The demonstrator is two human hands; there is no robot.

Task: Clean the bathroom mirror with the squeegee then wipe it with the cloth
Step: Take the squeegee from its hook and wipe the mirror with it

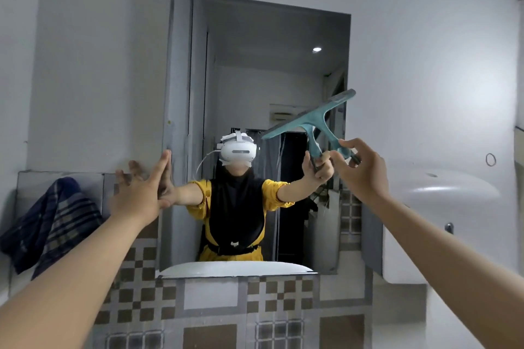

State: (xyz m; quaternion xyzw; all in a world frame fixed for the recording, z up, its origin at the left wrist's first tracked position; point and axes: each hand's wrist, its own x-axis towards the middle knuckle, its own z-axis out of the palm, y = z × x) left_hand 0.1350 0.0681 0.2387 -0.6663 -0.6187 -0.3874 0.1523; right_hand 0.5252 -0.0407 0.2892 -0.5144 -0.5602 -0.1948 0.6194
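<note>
Cloth (54, 224): a dark blue plaid piece is seen draped over the ledge at far left, well apart from both hands, untouched.
Left hand (139, 195): it is held flat and upright, fingers (161, 167) fully spread, with the fingertips set against the lower left edge of the mirror; nothing is gripped.
Mirror (255, 71): a tall rectangular pane is mounted on the white wall above the checked tiles; a person in yellow and black with a white headset is reflected in it, both arms stretched forward.
Tiles (215, 300): brown and grey checks are laid below the mirror.
Squeegee (314, 119): the teal tool is held up at the right side of the mirror, blade tilted with its right end higher; whether the blade is pressed on the glass cannot be told.
Right hand (360, 170): it is raised, fingers closed on the squeegee's handle end in a light pinch, thumb on top.
Basin (442, 201): a white sink is fixed to the wall at right, beyond the right forearm.
</note>
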